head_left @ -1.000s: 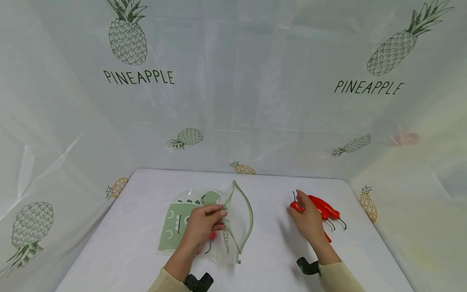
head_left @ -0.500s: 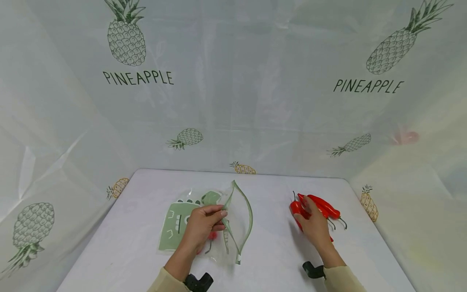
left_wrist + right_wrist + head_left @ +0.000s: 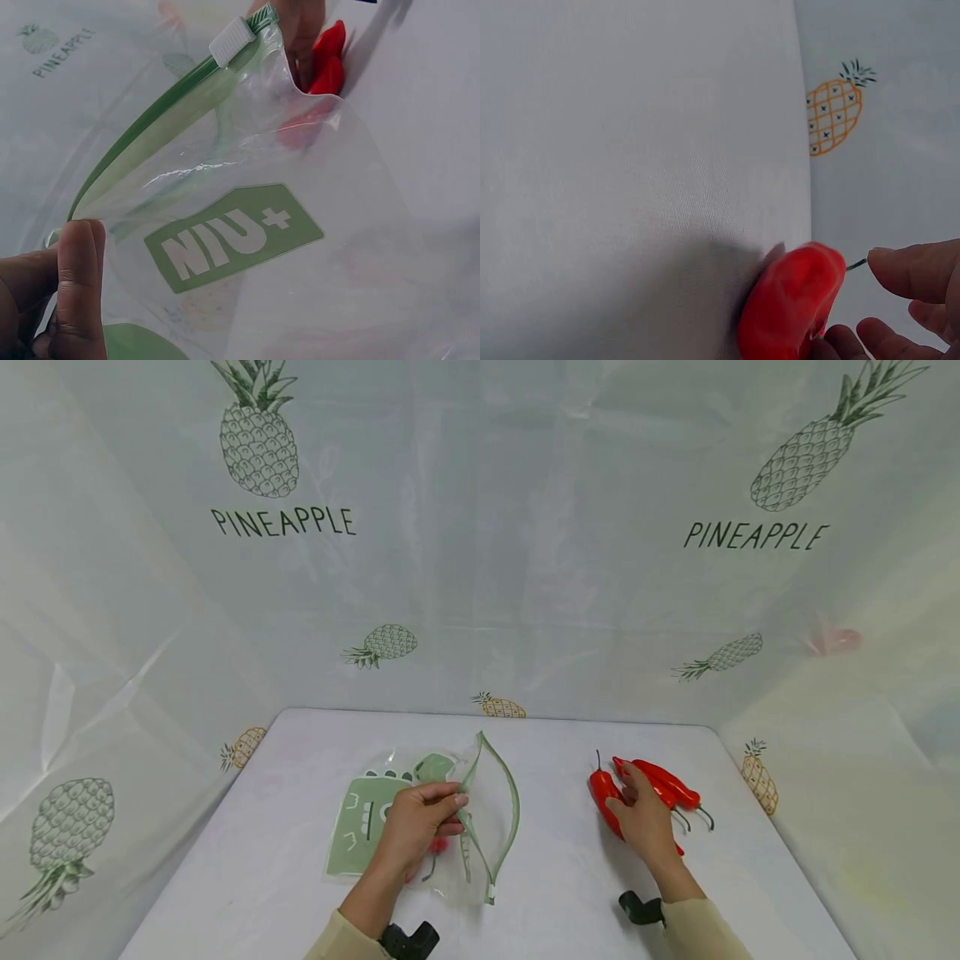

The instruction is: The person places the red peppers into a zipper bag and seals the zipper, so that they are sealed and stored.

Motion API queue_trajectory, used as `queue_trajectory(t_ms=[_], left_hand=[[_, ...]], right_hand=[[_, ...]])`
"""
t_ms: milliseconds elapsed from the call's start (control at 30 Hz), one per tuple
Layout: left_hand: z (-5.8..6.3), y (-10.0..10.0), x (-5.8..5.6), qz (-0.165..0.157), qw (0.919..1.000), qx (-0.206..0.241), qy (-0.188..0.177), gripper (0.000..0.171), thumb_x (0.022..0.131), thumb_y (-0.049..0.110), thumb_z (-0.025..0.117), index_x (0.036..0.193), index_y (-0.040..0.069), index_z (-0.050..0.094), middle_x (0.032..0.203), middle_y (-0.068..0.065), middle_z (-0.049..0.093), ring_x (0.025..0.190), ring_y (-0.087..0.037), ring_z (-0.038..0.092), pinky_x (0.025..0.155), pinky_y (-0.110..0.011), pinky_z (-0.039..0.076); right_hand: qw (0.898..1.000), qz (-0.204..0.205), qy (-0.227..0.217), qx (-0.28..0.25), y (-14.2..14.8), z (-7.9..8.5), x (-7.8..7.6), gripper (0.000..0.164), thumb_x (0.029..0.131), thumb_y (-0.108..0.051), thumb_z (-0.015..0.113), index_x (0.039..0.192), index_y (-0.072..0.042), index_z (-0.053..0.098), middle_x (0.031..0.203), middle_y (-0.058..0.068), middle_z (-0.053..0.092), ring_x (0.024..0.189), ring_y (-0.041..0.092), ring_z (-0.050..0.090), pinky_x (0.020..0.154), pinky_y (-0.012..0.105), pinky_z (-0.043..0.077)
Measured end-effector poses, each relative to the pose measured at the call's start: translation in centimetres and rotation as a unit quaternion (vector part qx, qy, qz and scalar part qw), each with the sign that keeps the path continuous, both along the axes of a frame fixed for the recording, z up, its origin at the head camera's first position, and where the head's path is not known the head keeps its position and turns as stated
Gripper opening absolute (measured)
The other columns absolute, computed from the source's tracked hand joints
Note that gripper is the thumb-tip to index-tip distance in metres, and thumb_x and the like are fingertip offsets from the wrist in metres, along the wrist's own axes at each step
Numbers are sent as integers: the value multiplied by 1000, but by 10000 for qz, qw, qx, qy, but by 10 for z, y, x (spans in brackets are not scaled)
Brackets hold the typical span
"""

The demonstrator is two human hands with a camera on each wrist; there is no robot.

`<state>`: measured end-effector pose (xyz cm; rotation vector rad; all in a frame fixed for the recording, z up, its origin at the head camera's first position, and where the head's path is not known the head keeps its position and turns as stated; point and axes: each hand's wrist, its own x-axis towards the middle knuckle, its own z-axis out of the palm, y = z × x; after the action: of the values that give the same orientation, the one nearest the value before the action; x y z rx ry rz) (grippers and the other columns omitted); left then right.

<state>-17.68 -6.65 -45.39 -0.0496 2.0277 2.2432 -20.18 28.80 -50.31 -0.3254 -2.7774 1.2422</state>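
Observation:
My left hand [image 3: 423,822] pinches the green zip edge of a clear slider bag [image 3: 225,255], whose mouth gapes toward the right. The bag bears a green printed face, and red shows through it in the head view. A white slider [image 3: 232,41] sits at one end of the zip. At the right, my right hand [image 3: 651,827] is over a group of red chili peppers [image 3: 663,777], fingers loosely bent. Its thumb overlaps the leftmost chili pepper [image 3: 602,789], which lies on the outer side of thumb and fingers. In the right wrist view, fingertips are right beside that pepper [image 3: 791,304].
A white tabletop [image 3: 540,827] bears everything. A translucent curtain [image 3: 480,568] printed with pineapples stands behind and on both sides, close to the table's edges. Black wrist mounts [image 3: 408,939] hang below both hands.
My right hand has drawn back from the leftmost pepper's top and lies over the group's middle. The leftmost pepper has shifted left, apart from the others. The left hand and bag have stayed still.

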Motion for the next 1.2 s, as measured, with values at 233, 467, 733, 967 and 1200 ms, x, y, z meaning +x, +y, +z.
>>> queue_trajectory(t_ms=[233, 467, 733, 967, 1200], left_hand=[[0, -1, 1, 12, 9999, -73, -85, 36, 95, 7, 79, 127, -8, 71, 99, -10, 72, 70, -13, 71, 66, -27, 66], [0, -2, 2, -25, 9999, -24, -104, 38, 95, 8, 79, 128, -9, 70, 97, -9, 72, 69, -13, 70, 63, -25, 65], [0, -3, 3, -31, 9998, -113, -177, 38, 95, 11, 80, 127, -7, 71, 95, -8, 73, 66, -13, 71, 54, -22, 59], [-2, -2, 2, -41, 9999, -22, -135, 37, 95, 8, 79, 126, -10, 71, 94, -7, 72, 67, -12, 70, 59, -24, 63], [-2, -2, 3, -50, 9999, 21, -153, 38, 94, 8, 80, 126, -11, 70, 94, -8, 71, 66, -12, 70, 60, -24, 64]], right_hand=[[9999, 116, 72, 37, 2, -5, -10, 74, 99, -9, 72, 163, -7, 35, 156, 25, 50, 136, 47, 55, 109, 61, 53], [9991, 356, -100, 212, 3, -1, -21, 75, 98, -11, 72, 163, -9, 35, 158, 27, 47, 138, 48, 52, 109, 64, 52], [9939, 857, -568, 397, 5, 4, -32, 80, 94, -15, 77, 163, -11, 36, 155, 30, 48, 134, 50, 55, 100, 66, 58], [9930, 740, -856, 330, -2, -2, -33, 81, 92, -15, 80, 161, -9, 38, 148, 30, 53, 131, 49, 53, 93, 60, 63], [9924, 645, -986, 369, -10, -4, -36, 83, 91, -19, 82, 160, -6, 38, 140, 32, 59, 124, 47, 58, 84, 54, 66]])
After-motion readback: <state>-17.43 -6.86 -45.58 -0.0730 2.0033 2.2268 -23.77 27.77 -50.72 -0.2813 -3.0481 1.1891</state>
